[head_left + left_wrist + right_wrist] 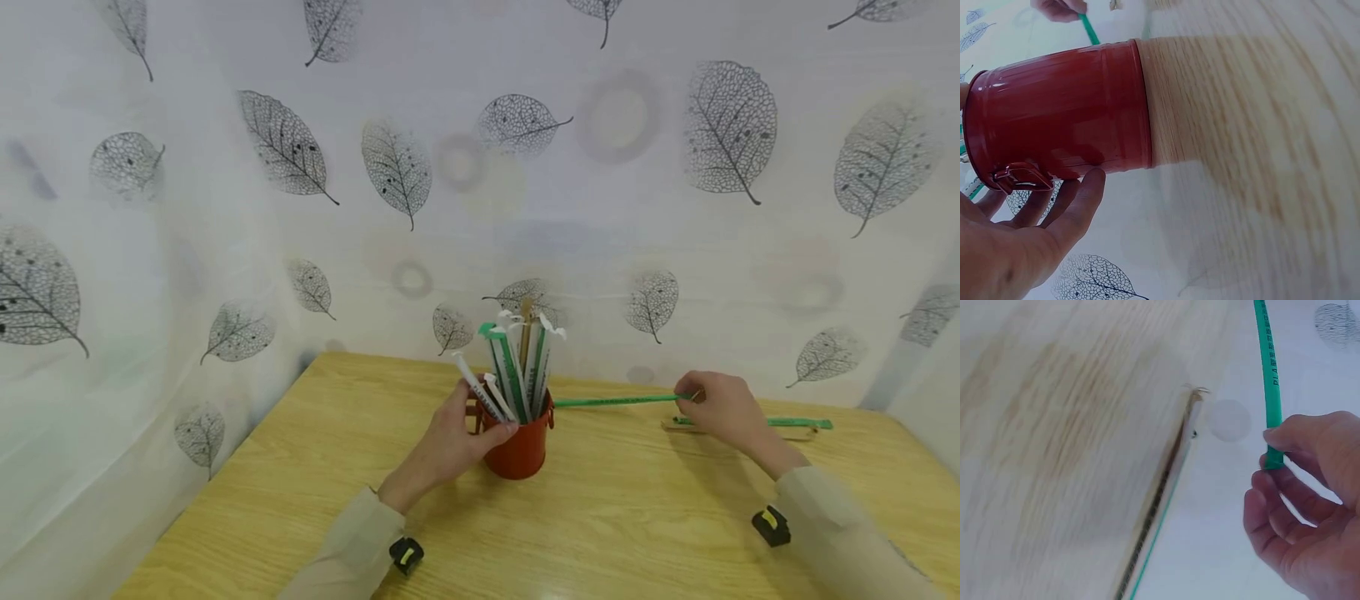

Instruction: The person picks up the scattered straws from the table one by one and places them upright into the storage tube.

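A small red metal bucket (519, 454) with wire side handles stands upright on the table. Several paper-wrapped straws (513, 367) in white, green and brown poke out of its top. My left hand (447, 439) holds the bucket from the left, thumb at the front of the rim; the left wrist view has its fingers (1079, 209) along the bucket wall. To the right, my right hand (722, 408) pinches one end of a green-wrapped straw (618, 402) between thumb and finger. This straw runs leftward, its far end hidden behind the bucket.
Beneath and beyond the right hand, another green-wrapped straw (806, 423) and a brown-wrapped straw (797, 433) lie side by side on the wood-grain table (615, 525). A white leaf-patterned curtain (465, 242) hangs behind the table and along its left side.
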